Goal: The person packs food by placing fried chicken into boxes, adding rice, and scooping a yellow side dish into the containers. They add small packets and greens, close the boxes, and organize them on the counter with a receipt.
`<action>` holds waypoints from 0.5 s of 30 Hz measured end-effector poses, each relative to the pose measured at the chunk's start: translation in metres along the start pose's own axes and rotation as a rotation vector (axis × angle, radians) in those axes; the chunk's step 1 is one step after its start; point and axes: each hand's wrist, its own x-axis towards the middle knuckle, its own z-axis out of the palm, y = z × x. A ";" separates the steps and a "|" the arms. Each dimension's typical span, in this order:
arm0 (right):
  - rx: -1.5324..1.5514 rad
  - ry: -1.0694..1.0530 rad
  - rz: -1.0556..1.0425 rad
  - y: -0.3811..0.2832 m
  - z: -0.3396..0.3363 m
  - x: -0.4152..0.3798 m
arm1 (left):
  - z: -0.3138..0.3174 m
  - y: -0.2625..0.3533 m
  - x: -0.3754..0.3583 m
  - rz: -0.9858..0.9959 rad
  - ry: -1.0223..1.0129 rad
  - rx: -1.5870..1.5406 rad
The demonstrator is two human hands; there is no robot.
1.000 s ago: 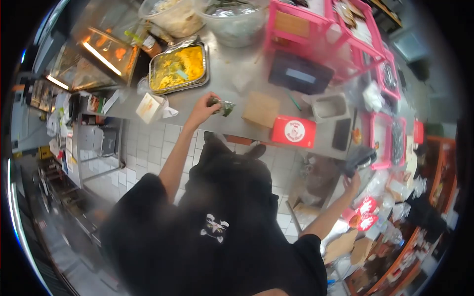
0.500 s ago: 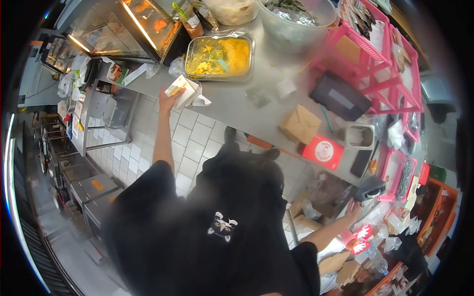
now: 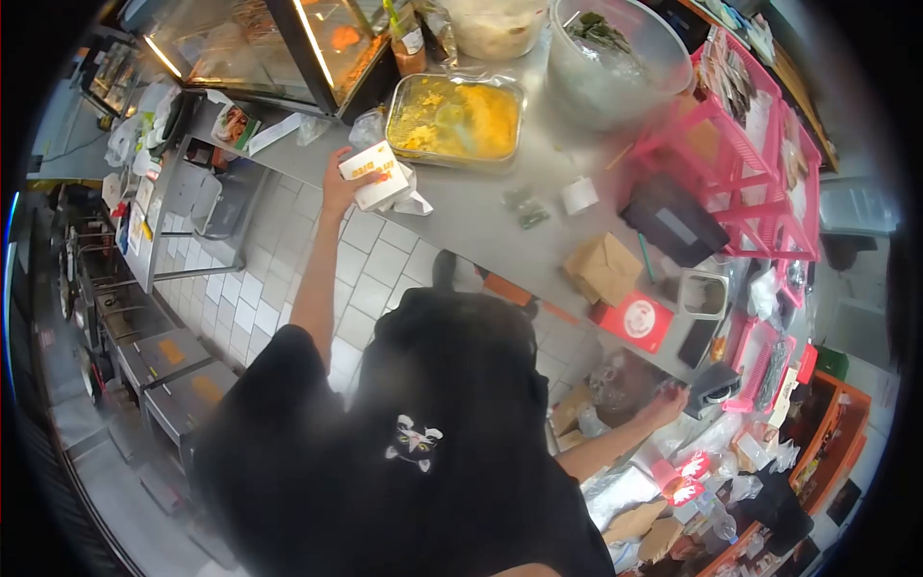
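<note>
My left hand (image 3: 344,181) is closed around a small white box (image 3: 377,176) with orange lettering, at the counter's front edge. White paper or film (image 3: 411,200) sticks out beside the box. Behind it on the counter (image 3: 461,207) stands a clear tray of yellow food (image 3: 455,117). My right hand (image 3: 667,401) is low at the right, beside a dark device (image 3: 711,387) and above plastic wrapping. Its fingers are small and blurred, so I cannot tell whether they hold anything.
A brown paper box (image 3: 603,268), a red box (image 3: 635,321), a black box (image 3: 675,219) and a metal container (image 3: 703,294) are on the counter's right. Pink racks (image 3: 740,144) rise behind. A heated glass case (image 3: 250,53) stands at the upper left.
The view has shifted, so the counter items appear further right. The white box in my left hand has turned slightly. My right hand has drawn a little away from the plastic wrapping.
</note>
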 end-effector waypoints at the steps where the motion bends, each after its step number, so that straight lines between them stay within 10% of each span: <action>1: 0.105 -0.162 -0.033 -0.009 0.020 -0.027 | 0.000 -0.011 0.005 0.015 -0.036 -0.019; 11: -0.299 -1.451 -0.268 0.010 0.297 -0.274 | -0.005 -0.052 0.021 -0.086 0.127 0.040; 15: -0.280 -1.538 -0.590 0.077 0.383 -0.378 | 0.000 -0.061 0.028 -0.106 0.118 -0.018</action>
